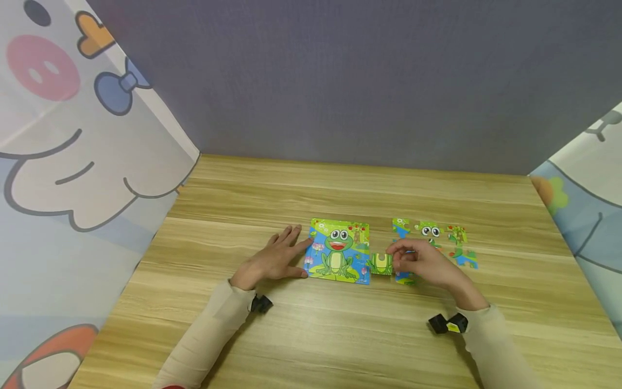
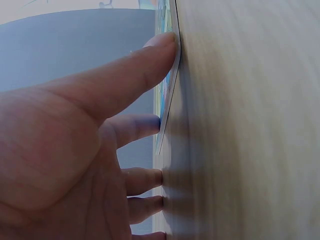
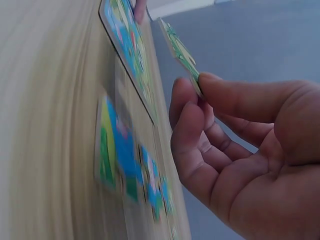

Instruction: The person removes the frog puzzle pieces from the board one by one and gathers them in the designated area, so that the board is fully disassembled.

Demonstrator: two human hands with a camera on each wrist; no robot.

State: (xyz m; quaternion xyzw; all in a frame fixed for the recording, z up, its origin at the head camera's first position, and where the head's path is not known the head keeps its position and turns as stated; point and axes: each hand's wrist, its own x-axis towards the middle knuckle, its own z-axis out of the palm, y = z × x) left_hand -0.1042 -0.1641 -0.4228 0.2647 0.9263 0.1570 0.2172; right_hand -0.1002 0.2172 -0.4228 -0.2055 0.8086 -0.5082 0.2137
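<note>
A square frog picture board lies on the wooden table. My left hand is spread at its left side; in the left wrist view the thumb rests on the board's edge and other fingertips touch the tabletop. My right hand pinches a green-and-yellow jigsaw piece between thumb and fingers, just right of the board. In the right wrist view this piece is held up above the table, tilted. Beneath and beyond the right hand lie loose jigsaw pieces, partly hidden by it.
Among the loose pieces is one with two frog eyes. A grey panel rises behind the table's far edge. Cartoon-printed walls stand at left and right. The wooden tabletop extends toward me.
</note>
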